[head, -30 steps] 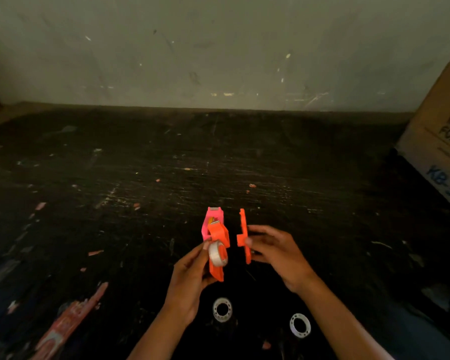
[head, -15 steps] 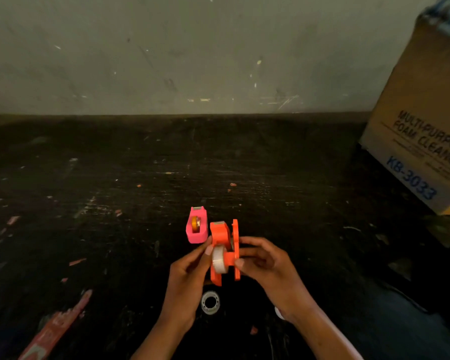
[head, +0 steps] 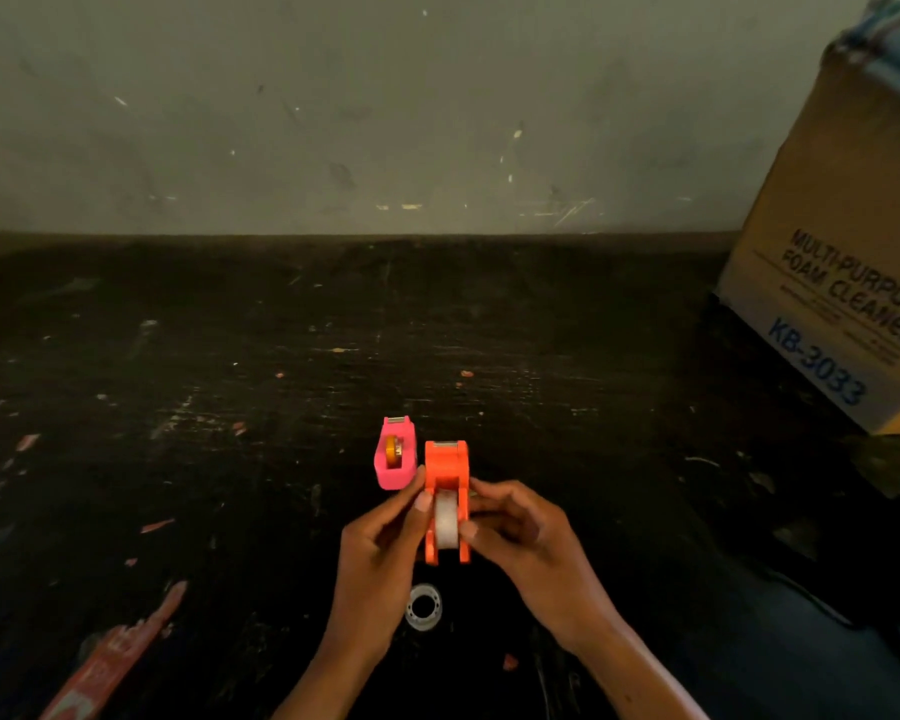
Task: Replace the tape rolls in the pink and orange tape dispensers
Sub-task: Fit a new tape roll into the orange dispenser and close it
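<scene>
I hold the orange tape dispenser (head: 447,470) just above the dark table, its two halves pressed together around a white tape roll (head: 446,522). My left hand (head: 380,558) grips its left side and my right hand (head: 526,537) grips its right side. The pink tape dispenser (head: 395,454) stands on the table just left of it, with an amber roll showing in its slot. A clear empty tape core (head: 424,607) lies flat on the table below the orange dispenser, between my wrists.
A cardboard box (head: 848,283) printed "Multi-purpose foam cleaner" stands at the right edge. A red paper strip (head: 110,662) lies at the lower left. The scuffed black table (head: 281,407) ends at a grey wall behind.
My right hand brought the loose orange side panel against the dispenser body, and the two halves are now together around the white roll. The view shifted right; a second core on the table is hidden now.
</scene>
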`<state>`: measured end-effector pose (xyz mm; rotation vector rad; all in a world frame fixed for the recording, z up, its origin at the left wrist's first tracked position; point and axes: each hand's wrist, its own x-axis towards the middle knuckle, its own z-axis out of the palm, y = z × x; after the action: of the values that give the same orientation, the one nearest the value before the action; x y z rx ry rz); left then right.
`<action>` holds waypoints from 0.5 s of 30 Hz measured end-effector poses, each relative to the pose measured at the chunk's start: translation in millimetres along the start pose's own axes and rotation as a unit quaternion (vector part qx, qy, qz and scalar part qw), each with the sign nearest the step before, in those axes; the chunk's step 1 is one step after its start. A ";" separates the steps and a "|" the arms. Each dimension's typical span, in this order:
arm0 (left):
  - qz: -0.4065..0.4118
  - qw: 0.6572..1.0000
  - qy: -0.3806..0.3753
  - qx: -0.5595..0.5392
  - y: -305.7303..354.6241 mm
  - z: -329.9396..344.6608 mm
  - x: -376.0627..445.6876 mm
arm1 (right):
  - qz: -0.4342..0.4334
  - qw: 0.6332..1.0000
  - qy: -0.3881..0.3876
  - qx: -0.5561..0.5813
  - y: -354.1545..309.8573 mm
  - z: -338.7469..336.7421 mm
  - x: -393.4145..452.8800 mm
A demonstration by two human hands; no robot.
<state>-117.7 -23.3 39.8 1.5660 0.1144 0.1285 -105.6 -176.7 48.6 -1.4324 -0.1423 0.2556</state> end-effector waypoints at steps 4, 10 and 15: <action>0.013 1.000 -0.012 0.011 -2.0 -4.6 1.8 | -0.013 1.000 -0.013 0.004 -2.3 2.3 -2.5; 0.001 1.000 0.009 0.012 7.5 1.2 2.0 | -0.008 0.999 0.010 0.050 0.0 9.1 3.2; -0.154 0.968 -0.092 -0.177 10.6 4.9 6.3 | -0.042 0.998 0.001 -0.037 -9.5 4.4 4.7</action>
<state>-110.8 -27.2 50.5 1.1807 0.1772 -0.2304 -101.3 -172.4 58.4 -1.4969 -0.2119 0.1807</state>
